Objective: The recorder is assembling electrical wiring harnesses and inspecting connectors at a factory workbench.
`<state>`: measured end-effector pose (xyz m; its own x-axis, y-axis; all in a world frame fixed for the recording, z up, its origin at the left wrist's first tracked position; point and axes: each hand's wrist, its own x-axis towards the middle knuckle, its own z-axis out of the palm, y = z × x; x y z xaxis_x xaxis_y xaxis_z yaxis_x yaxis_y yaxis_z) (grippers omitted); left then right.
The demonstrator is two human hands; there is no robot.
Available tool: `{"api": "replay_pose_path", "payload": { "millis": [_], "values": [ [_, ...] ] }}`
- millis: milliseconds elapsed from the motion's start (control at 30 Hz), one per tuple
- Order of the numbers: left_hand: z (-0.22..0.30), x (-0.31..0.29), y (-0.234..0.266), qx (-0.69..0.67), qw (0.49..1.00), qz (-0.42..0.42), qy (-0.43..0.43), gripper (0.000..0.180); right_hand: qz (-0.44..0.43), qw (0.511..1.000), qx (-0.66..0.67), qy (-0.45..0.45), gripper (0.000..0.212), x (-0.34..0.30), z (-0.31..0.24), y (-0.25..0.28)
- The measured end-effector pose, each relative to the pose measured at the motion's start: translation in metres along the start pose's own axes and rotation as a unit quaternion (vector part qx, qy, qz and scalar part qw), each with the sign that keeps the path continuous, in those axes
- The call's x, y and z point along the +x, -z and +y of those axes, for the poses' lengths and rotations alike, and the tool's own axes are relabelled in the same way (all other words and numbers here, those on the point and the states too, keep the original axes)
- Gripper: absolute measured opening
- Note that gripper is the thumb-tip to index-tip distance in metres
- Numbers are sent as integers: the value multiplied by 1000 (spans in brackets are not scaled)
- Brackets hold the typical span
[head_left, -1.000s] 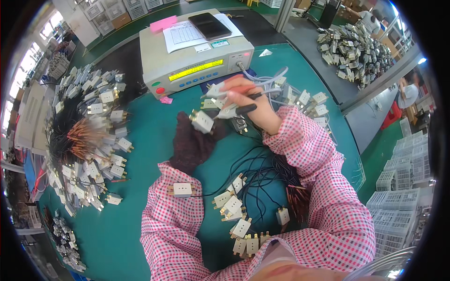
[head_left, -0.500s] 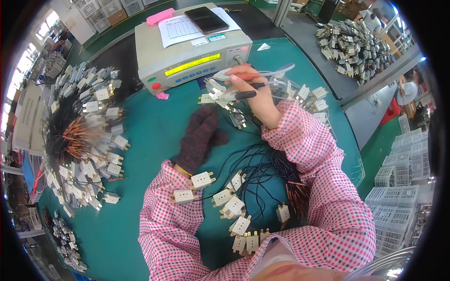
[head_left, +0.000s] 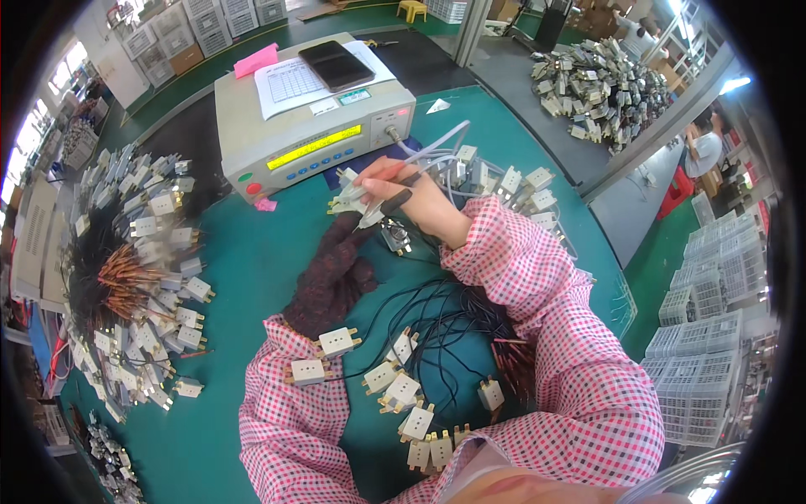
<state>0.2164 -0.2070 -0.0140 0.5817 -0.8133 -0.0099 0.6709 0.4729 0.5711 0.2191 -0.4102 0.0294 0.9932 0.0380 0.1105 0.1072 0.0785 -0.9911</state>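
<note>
My left hand (head_left: pixel 332 273), in a dark knitted glove, has its fingers closed at the edge of a small white block with brass tabs (head_left: pixel 342 204), below the grey tester. Its fingertips partly hide the hold. My bare right hand (head_left: pixel 420 202) grips a pair of test probes, one with a red handle (head_left: pixel 388 171) and one with a black handle (head_left: pixel 396 202). Their tips lie close to that white block; whether they touch cannot be made out. The tester (head_left: pixel 315 134) has a lit yellow display, and a grey cable runs from its front.
White blocks with black wires (head_left: pixel 401 391) lie between my forearms. A large bundle of similar blocks with copper wire ends (head_left: pixel 130 273) lies left. More blocks (head_left: pixel 512 181) sit right of my hand. A phone (head_left: pixel 336 65) and papers rest on the tester. Stacked crates (head_left: pixel 697 361) stand right.
The whole view has shifted a little, so the table appears lower and further left. My right hand has brought the probes left, nearer the white block at my left fingertips.
</note>
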Motion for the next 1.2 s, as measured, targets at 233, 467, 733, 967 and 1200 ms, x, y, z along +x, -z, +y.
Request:
{"api": "replay_pose_path", "payload": {
  "millis": [233, 467, 733, 967, 1200],
  "values": [
    [1, 1, -2, 5, 1000, -25, -9, 53, -74, 997, 5, 30, 19, 1, -1, 0],
    [0, 5, -7, 18, 999, 20, -18, 52, -114, 991, 64, 30, 19, -3, -6, 0],
    [-5, 4, -6, 117, 988, 38, -89, 51, -117, 991, 32, 53, 17, -3, -7, -2],
    [-6, 0, 3, 182, 979, 68, -61, 47, -105, 993, 9, 59, 16, -5, -7, -2],
    [-5, 0, 11, 69, 997, 33, -25, 45, -142, 985, -46, 83, 16, -5, -7, 2]
  ]
}}
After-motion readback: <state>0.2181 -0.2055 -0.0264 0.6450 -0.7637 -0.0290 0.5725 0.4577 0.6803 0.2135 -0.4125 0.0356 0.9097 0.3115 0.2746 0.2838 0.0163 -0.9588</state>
